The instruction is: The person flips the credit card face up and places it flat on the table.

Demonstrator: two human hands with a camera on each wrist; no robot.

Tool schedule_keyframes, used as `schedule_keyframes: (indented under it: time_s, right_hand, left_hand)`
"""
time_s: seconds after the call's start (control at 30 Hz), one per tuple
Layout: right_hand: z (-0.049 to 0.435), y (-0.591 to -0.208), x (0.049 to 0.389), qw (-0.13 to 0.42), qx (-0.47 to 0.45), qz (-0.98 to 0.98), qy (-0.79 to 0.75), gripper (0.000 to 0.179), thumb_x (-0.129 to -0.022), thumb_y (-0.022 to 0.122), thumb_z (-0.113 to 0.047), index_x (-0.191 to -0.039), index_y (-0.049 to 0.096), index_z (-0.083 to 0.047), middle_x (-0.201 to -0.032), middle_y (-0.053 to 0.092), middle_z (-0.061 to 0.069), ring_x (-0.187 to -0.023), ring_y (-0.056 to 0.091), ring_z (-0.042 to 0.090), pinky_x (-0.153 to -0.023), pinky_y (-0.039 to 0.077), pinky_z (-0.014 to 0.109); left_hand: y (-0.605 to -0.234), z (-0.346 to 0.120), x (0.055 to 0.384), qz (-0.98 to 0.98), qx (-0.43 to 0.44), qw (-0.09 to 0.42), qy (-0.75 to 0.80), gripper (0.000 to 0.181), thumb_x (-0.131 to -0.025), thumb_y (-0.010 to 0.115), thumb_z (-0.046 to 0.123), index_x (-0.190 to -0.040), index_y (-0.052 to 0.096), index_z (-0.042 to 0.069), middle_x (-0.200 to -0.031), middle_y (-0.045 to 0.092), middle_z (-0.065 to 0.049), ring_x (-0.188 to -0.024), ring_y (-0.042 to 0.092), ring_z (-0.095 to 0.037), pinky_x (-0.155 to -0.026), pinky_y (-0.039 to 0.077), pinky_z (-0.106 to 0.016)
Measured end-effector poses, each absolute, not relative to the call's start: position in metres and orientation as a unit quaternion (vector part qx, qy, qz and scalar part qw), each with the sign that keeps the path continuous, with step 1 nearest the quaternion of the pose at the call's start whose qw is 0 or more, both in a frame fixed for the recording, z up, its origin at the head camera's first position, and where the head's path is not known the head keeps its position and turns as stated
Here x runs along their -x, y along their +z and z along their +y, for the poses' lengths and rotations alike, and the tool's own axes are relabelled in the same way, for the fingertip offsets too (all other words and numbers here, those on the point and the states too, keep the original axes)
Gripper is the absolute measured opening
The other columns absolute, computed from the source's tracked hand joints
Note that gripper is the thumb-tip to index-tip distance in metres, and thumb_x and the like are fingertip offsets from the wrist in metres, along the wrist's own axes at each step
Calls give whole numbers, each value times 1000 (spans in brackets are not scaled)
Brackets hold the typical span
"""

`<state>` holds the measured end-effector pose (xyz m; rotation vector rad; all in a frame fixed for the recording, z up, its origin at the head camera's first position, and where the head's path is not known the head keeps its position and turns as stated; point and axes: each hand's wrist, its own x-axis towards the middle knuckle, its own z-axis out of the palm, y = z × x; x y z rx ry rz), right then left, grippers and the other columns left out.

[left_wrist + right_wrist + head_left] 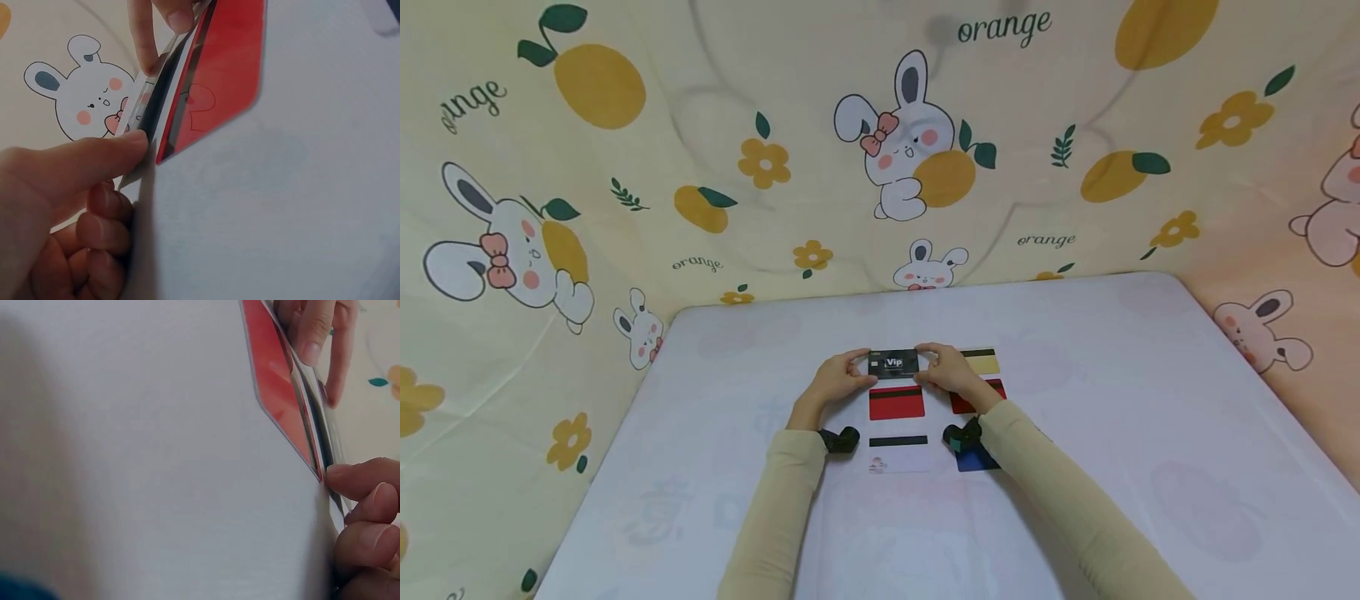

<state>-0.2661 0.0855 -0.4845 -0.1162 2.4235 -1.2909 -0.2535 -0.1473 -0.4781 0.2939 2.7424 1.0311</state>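
A black card marked "Vip" lies flat at the top of the left column of cards. My left hand pinches its left edge between thumb and index finger. At the right edge, my right hand pinches it the same way. Just below is a red card with a dark stripe; in the left wrist view this red card runs alongside the black card. The right wrist view shows the thumb at the card's near end.
Below the red card is a white card with a black stripe. The right column has a gold card, another red card and a blue card, partly covered by my right arm. All rest on a white-covered table before a patterned cloth.
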Motion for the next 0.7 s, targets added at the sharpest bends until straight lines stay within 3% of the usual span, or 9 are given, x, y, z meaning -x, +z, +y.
schedule_keyframes:
  time_s: [0.7]
  right_hand:
    - [85,-482,266,204,6,855,-476,62,-81,73,-14,-138,49,-15,-53,49,-4,-45,47,11,-51,39,21]
  left_hand:
    - [-478,-144,256,926,-67,120,351,60,-81,75,25,-136,55,12,-61,50,8,-61,43,-6,-62,35,-20]
